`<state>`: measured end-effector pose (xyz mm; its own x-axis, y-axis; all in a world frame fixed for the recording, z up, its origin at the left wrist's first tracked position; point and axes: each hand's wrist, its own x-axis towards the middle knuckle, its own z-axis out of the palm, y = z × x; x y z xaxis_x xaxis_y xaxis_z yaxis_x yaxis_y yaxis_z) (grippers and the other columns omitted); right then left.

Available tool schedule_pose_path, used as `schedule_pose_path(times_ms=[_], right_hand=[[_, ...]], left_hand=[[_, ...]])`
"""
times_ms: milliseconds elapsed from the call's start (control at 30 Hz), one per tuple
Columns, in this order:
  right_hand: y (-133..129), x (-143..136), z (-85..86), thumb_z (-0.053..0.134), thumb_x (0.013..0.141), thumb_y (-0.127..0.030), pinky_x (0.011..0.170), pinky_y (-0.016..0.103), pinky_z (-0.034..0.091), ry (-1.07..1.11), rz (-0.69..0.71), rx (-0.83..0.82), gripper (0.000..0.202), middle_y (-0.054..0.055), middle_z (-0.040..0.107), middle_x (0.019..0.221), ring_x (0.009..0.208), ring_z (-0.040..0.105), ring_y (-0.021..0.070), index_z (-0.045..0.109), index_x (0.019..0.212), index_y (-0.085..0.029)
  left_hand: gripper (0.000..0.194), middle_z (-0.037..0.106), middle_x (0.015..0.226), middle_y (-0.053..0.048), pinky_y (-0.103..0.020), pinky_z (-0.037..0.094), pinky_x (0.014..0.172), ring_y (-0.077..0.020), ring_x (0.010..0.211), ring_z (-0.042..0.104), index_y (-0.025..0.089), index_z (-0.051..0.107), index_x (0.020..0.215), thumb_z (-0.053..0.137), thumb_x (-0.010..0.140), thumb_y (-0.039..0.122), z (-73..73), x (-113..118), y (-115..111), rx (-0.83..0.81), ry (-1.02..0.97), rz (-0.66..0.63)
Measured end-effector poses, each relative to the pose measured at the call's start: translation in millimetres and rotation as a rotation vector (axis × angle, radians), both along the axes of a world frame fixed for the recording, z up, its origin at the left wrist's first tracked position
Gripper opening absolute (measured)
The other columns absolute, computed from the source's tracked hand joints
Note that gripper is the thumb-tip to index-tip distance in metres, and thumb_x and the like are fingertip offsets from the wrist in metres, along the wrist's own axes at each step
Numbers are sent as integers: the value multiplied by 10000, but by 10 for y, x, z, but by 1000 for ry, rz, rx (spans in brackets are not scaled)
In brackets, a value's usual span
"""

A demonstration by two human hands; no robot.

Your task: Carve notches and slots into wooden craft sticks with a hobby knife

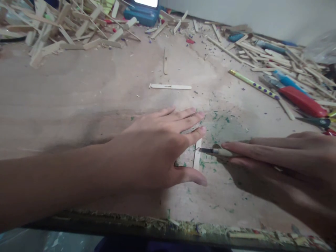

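My left hand (170, 140) lies flat with its fingers spread. Its thumb and index finger press a popsicle stick (197, 155) against the table, and the stick's two ends are hidden under them. My right hand (283, 154) grips a craft knife (223, 152) from the right. The blade (206, 150) touches or nearly touches the stick between the left thumb and index finger. Beyond my left hand lies another popsicle stick (172, 86) with a small dark notch near its middle. A third stick (165, 61) stands on its narrow edge or lies thin farther back.
Wooden sticks pile up at the back left (65, 28) and back right (283, 57). A yellow pencil (253, 84), a red-handled tool (303, 101) and scissors (319, 121) lie at right. A blue box (141, 15) stands behind. Shavings line the table's front edge (147, 224).
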<state>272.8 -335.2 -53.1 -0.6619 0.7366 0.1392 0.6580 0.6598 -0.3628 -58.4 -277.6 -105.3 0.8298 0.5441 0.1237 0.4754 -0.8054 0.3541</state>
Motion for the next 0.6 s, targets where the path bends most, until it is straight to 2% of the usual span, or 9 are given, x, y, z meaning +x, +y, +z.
schedule_pose_path(times_ms=[100, 233, 333, 467, 600], right_hand=[[-4, 10, 7, 728, 1290, -320, 506, 308, 574, 16, -14, -30, 266, -45, 977, 1084, 697, 879, 168, 875, 1494, -409], [-22, 32, 52, 730, 1300, -317, 495, 393, 538, -27, 50, 9, 266, -35, 969, 1082, 711, 883, 198, 830, 1533, -395], [-16, 24, 49, 739, 1299, -323, 501, 391, 543, -23, 56, 8, 270, -25, 981, 1117, 735, 900, 204, 834, 1546, -376], [-26, 8, 27, 758, 1285, -376, 496, 371, 565, 10, -8, -7, 269, -41, 987, 1082, 695, 894, 206, 871, 1526, -412], [-50, 23, 11, 775, 1274, -430, 520, 306, 601, -10, -40, 27, 240, -65, 1000, 1109, 709, 905, 166, 903, 1477, -422]], left_hand=[[1030, 494, 2023, -211, -648, 435, 1615, -450, 1933, 513, 160, 723, 1867, 822, 1166, 908, 67, 31, 17, -40, 46, -20], [1065, 475, 2037, -216, -677, 406, 1627, -467, 1944, 484, 157, 688, 1898, 823, 1162, 915, 115, 71, 30, -63, 71, -25], [1065, 488, 2039, -212, -668, 407, 1626, -466, 1948, 479, 166, 685, 1902, 823, 1161, 918, 98, 74, 27, -54, 70, -16], [1042, 511, 2030, -198, -646, 427, 1619, -458, 1935, 509, 192, 713, 1884, 802, 1160, 937, 56, 61, 14, -28, 40, 0], [1029, 517, 2035, -183, -628, 429, 1616, -445, 1937, 512, 196, 723, 1875, 781, 1167, 942, 19, 40, 9, -19, 28, 2]])
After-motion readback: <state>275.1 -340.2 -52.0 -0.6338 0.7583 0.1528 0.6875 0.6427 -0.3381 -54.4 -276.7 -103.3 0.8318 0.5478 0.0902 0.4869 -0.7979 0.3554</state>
